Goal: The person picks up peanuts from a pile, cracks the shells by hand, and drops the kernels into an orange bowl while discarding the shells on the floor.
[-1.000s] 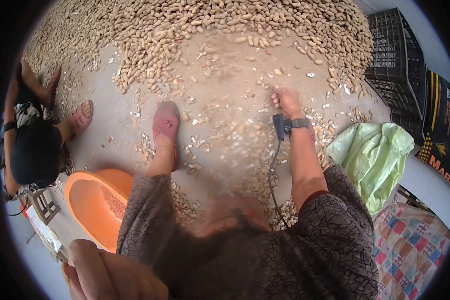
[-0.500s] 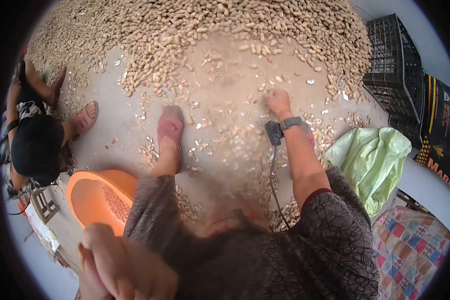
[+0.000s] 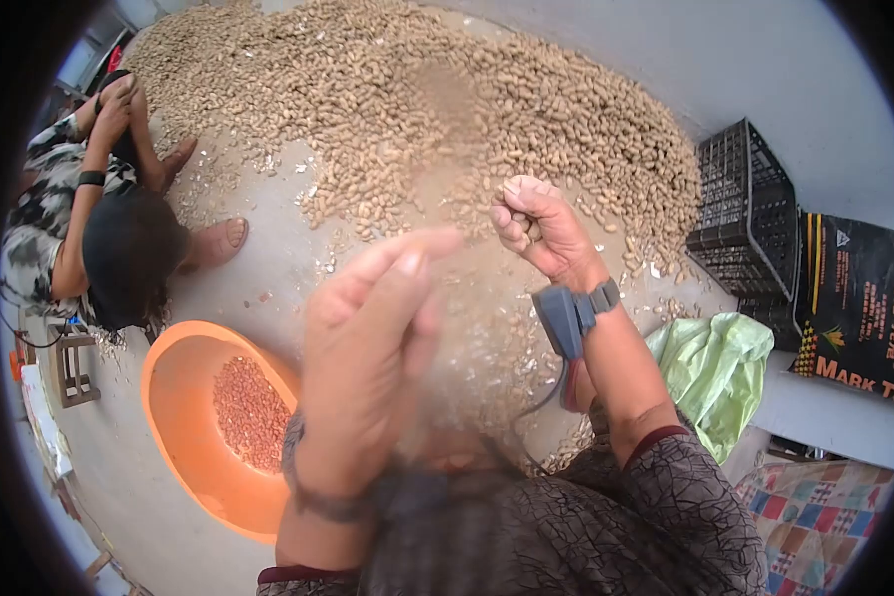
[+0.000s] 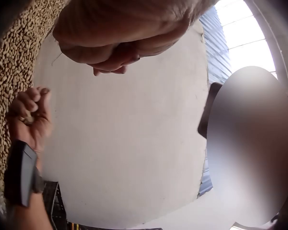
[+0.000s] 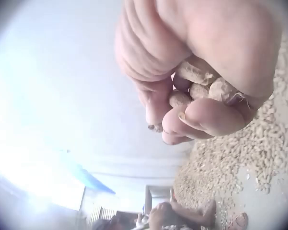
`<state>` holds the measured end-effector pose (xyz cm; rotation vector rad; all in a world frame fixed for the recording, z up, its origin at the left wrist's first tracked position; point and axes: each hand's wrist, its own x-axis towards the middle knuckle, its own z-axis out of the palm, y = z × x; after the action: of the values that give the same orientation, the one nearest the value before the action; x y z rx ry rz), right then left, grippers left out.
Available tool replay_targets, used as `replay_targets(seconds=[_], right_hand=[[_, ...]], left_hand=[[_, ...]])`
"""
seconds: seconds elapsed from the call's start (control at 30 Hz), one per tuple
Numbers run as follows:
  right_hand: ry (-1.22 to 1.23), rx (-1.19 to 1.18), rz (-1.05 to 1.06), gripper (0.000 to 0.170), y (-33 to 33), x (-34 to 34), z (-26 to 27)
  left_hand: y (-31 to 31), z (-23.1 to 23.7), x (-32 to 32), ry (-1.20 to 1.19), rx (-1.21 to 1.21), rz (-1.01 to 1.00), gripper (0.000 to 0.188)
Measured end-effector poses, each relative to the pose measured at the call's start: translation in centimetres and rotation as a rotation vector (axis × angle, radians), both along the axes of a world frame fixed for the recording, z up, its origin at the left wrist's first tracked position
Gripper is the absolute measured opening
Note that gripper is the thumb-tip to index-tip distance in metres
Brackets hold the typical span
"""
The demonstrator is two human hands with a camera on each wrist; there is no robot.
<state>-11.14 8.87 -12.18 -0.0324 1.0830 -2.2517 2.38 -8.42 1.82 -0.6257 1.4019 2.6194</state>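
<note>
My right hand (image 3: 551, 233) is raised in front of the peanut heap (image 3: 586, 109), palm turned up and fingers curled. In the right wrist view it grips several unshelled peanuts (image 5: 194, 74), and one pod's end pokes out by a fingertip. My left hand (image 3: 363, 348), blurred, is lifted over the floor, its index finger reaching toward the right hand, with a gap between the hands. The left wrist view shows its fingers (image 4: 110, 43) loosely bent, nothing visible in them. Left of that hand, an orange basin (image 3: 174, 417) holds shelled red peanut kernels (image 3: 248, 412).
A seated person (image 3: 129, 238) in a dark cap is at the left. Black crates (image 3: 750, 209), a pale green sack (image 3: 715, 372) and a black printed bag (image 3: 859, 308) stand at the right. Broken shells litter the floor. A cable runs from the right wrist camera (image 3: 564, 320).
My right hand has risen from the floor with peanuts in its curled fingers. My left hand has moved up and right from beside the basin. The head view has tilted up.
</note>
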Motion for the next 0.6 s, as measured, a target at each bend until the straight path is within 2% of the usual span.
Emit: replay_targets(seconds=[0.13,0.27,0.37,0.47,0.6], right_hand=[[0.066,-0.002,0.067,0.013,-2.0,3.1,8.1],[0.075,0.084,0.115,0.014,-3.1,6.1,12.8],[0.104,0.132,0.046,0.015,-3.1,8.1,14.3],[0.142,0.234,-0.02,0.015,-2.6,9.7,16.1],[0.206,0.277,-0.05,0.017,-1.2,11.3,16.3]], left_hand=[[0.1,-1.0,-0.3,0.153,-0.002,0.018,0.027],[1.4,-0.1,-0.3,0.28,-0.035,0.103,0.023],[1.7,0.4,0.1,0.399,-0.015,0.039,0.02],[2.4,0.2,0.4,0.443,-0.128,0.043,0.019],[2.9,-0.1,0.7,0.473,-0.094,-0.042,0.019]])
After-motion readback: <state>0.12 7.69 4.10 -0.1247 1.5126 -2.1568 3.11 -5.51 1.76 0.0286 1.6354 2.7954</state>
